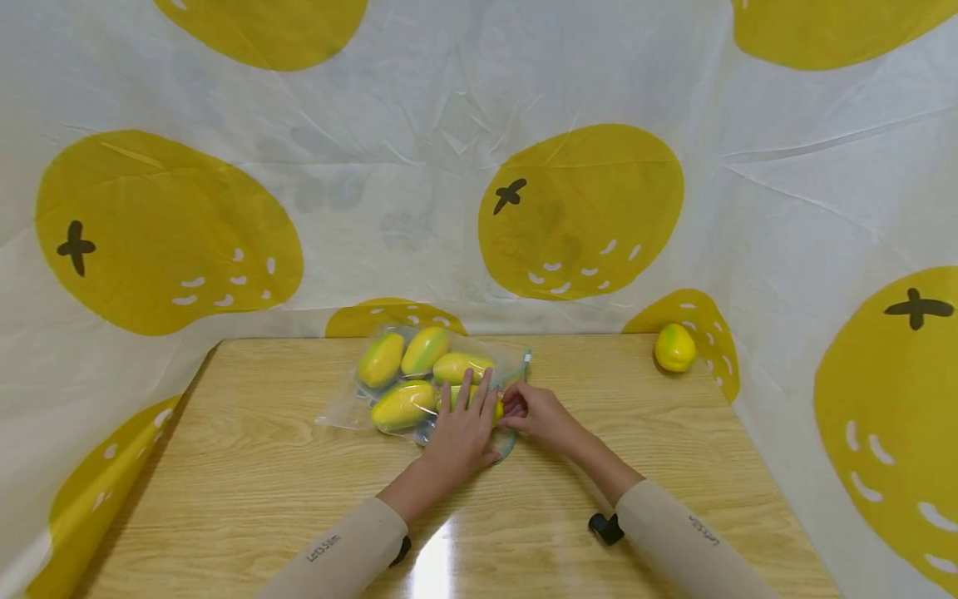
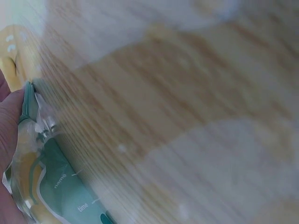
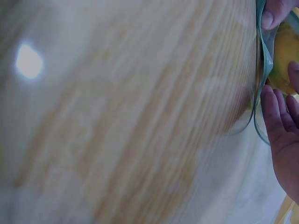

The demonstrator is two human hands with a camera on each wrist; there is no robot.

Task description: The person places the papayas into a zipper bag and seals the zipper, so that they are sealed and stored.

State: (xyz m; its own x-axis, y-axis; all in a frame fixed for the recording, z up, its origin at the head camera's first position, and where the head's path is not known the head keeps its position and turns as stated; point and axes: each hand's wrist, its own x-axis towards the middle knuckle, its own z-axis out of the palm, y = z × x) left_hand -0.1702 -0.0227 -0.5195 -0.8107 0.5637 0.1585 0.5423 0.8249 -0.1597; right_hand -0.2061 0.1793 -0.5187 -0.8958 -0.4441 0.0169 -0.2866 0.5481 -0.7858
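A clear zip bag (image 1: 340, 412) with a green edge lies on the table, holding several yellow-green mangoes (image 1: 404, 405). My left hand (image 1: 460, 437) rests on top of it, fingers spread over the fruit near the mouth. In the left wrist view, the left thumb (image 2: 10, 114) lies at the green lip (image 2: 29, 100). My right hand (image 1: 542, 416) is at the mouth on the right, fingertips right at the end of one mango (image 3: 284, 56). Its fingers (image 3: 273, 109) extend along the lip in the right wrist view.
Another yellow-green mango (image 1: 675, 348) sits by itself at the table's back right corner. The wooden table (image 1: 247, 482) is backed and flanked by a white cloth (image 1: 389, 241) printed with large yellow fruit. A slider (image 1: 527, 357) shows on the bag's far edge.
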